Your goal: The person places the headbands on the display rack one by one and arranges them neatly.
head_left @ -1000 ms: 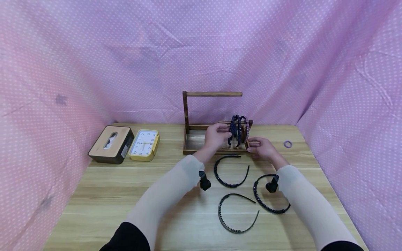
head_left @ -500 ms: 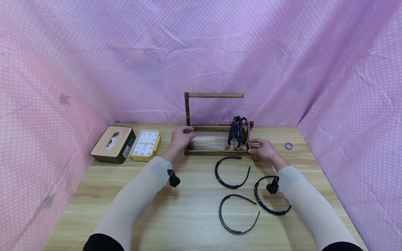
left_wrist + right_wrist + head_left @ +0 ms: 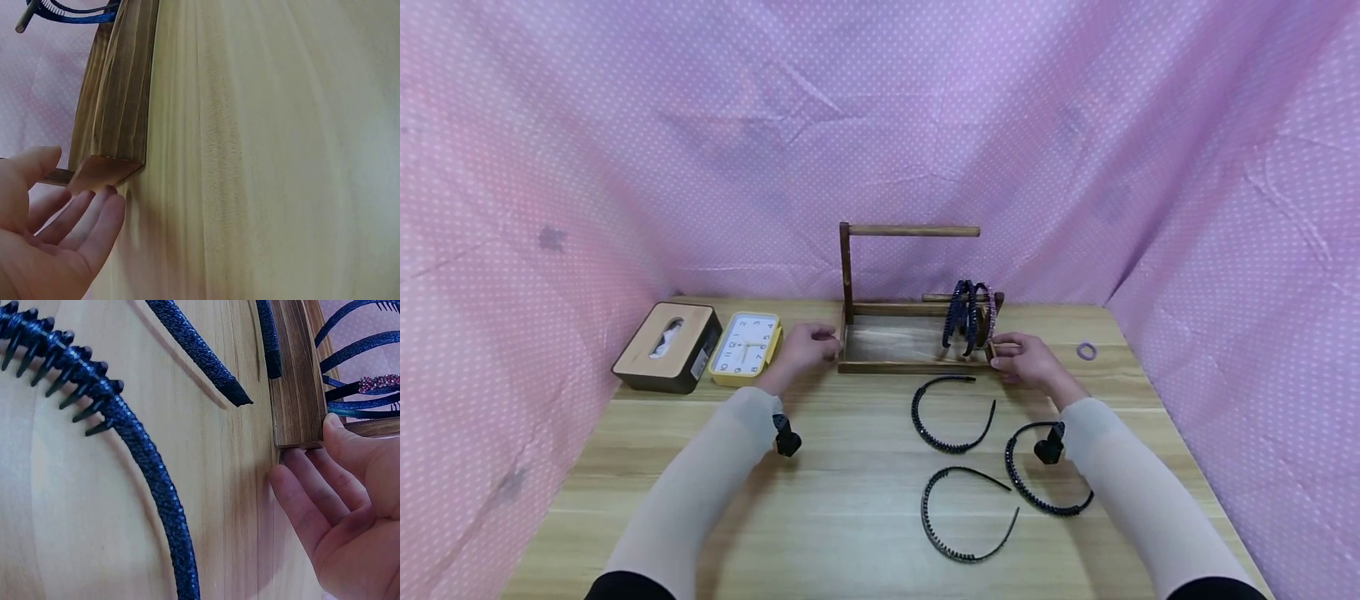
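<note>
Partly behind the right forearm [image 3: 1131, 475], one black headband [image 3: 1058, 510].

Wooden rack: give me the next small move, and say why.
Probably close the left hand gently on the left end of the wooden rack: it lies loosely at that end, while the right hand grips the other, so a firmer hold should steady the rack evenly.

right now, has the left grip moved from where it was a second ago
Yes: in the head view, the left grip has shifted left, from beside the hung headbands to the left end of the wooden stand.
</note>
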